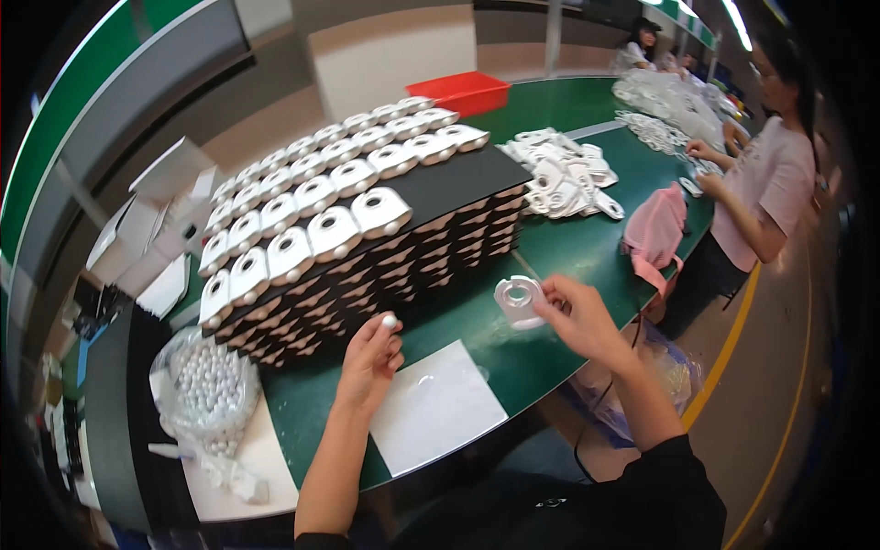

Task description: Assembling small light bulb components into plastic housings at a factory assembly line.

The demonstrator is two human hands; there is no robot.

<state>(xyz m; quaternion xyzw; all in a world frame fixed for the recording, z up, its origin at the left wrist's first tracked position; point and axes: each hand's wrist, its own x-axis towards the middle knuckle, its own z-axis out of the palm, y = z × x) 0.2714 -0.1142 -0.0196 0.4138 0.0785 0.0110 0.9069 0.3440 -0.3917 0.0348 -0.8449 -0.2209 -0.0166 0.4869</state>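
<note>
Pinched between the fingertips of my left hand is a small white ball. My right hand grips the right edge of a white plastic part, which has a round hole near its top and is held up over the green table. Between my forearms lies a white sheet. Beyond my left hand rises a stack of black boards layered with similar parts. Rows of white parts, with balls at their near edges, cover much of the top board.
A clear bag of white balls sits left of my left arm. Loose white parts are heaped right of the stack, near a pink cloth bag. A red bin stands behind. A co-worker handles parts at the table's right side.
</note>
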